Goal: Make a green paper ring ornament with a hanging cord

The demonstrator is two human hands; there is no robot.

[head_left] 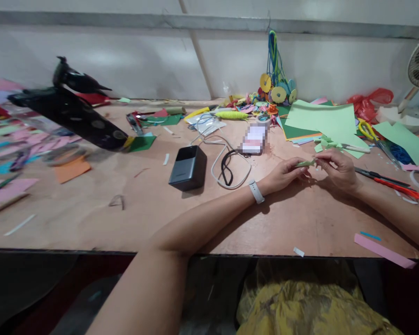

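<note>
A small piece of light green paper [304, 163] is pinched between the fingers of my left hand [285, 174], which wears a white wristband. Right beside it, my right hand [338, 168] has its fingertips closed on the other end of the same green piece. Both wrists hover low over the wooden table. Just behind the hands lie light green paper scraps [326, 143]. A pair of orange-handled scissors [387, 181] rests to the right of my right hand. Left of my left hand sits a phone [254, 138] with a lit, blurred-out screen.
A dark power bank [186, 167] with a white cable [214, 172] stands mid-table. Light green sheets [321, 118] and yellow-handled scissors [368, 130] lie at the back right. A black bird figure [77, 111] stands on the left among coloured scraps. A pink strip [384, 250] overhangs the front edge.
</note>
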